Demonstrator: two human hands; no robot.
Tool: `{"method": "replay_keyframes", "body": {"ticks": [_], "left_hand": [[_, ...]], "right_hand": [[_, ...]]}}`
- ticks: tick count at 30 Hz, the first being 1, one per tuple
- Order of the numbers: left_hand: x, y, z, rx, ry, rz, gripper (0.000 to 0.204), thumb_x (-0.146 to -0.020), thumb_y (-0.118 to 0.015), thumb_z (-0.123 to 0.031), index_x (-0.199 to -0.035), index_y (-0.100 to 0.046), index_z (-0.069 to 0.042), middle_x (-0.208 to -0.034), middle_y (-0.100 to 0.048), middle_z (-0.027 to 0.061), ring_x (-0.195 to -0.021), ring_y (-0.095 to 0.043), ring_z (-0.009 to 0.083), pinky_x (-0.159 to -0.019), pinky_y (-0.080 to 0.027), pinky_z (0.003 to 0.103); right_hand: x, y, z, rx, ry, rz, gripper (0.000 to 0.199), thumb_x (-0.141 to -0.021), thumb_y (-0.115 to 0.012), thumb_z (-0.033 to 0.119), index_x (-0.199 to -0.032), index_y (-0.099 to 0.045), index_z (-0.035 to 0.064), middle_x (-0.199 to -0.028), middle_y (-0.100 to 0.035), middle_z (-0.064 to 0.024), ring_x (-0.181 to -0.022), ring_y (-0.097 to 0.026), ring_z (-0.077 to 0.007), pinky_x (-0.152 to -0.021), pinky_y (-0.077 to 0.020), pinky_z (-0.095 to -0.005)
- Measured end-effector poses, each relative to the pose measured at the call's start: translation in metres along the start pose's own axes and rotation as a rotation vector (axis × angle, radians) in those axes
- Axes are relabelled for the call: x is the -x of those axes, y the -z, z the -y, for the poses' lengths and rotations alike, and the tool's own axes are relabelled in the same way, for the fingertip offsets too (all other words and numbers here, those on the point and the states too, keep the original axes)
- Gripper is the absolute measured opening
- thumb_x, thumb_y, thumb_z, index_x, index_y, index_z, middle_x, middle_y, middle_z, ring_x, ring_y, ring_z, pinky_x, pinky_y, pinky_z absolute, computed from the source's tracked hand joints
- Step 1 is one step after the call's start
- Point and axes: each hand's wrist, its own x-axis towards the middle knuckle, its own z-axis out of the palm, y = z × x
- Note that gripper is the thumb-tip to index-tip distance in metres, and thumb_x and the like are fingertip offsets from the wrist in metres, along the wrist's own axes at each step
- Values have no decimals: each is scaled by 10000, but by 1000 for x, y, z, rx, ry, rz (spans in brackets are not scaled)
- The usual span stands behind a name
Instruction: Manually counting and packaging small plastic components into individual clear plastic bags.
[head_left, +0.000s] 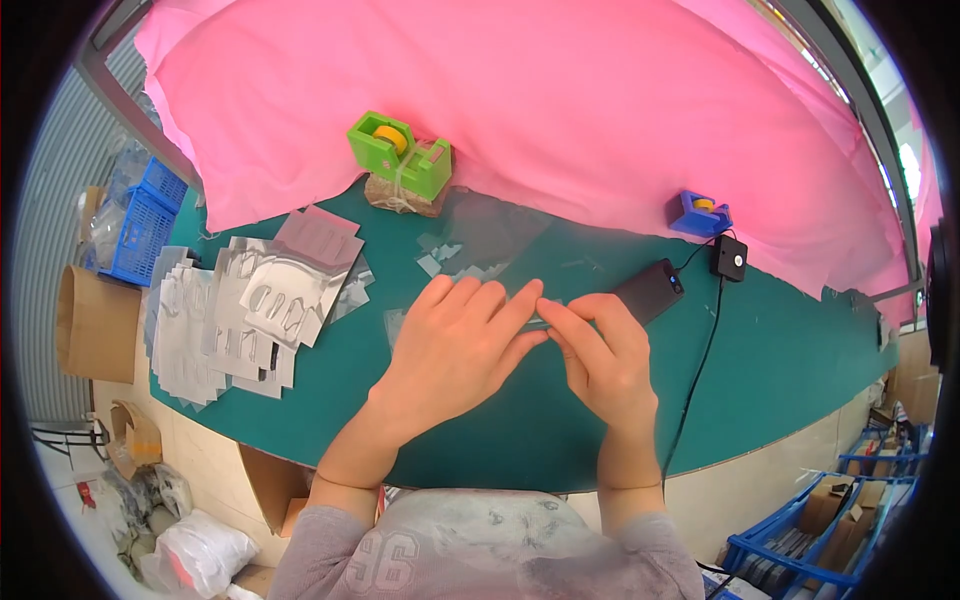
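Observation:
My left hand [452, 345] and my right hand [607, 362] meet over the middle of the green tabletop [480, 440]. Their thumbs and index fingertips are pinched together on a small, thin, see-through piece [537, 323]; the fingers cover most of it, and its kind cannot be made out. Just beyond the left hand lie small clear and whitish pieces [443, 256] on a clear plastic sheet [500, 228]. To the left of that hand is a spread pile of flat silver sheets [268, 305] with rounded outlines on them.
At the back, a green tape dispenser [400, 155] is tied to a brown block [403, 197] before a pink cloth [560, 110]. A blue tape dispenser [698, 213], a black power bank [650, 290] and a small black box [729, 258] with a cable are to the right.

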Motion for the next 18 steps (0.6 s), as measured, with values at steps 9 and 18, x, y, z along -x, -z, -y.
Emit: {"method": "replay_keyframes", "body": {"ticks": [9,18], "left_hand": [[3,0,-1,-24,18,44,198,-808,-667,-228,-948,-668,-87,-718,-541,31,-649,-524,206,-576,-374,346],[4,9,12,197,76,134,194,-796,-696,-283,-834,-681,-92,-634,-594,38,-594,-539,223,-594,-429,337]], "right_hand": [[1,-5,7,35,-67,-7,173,-731,-676,-46,-890,-648,19,-838,-542,-99,-645,-572,-220,-523,-459,-307],[0,14,-1,-128,-221,106,138,-767,-653,-22,-883,-639,52,-813,-546,-74,-630,-587,-237,-498,-472,-334]]}}
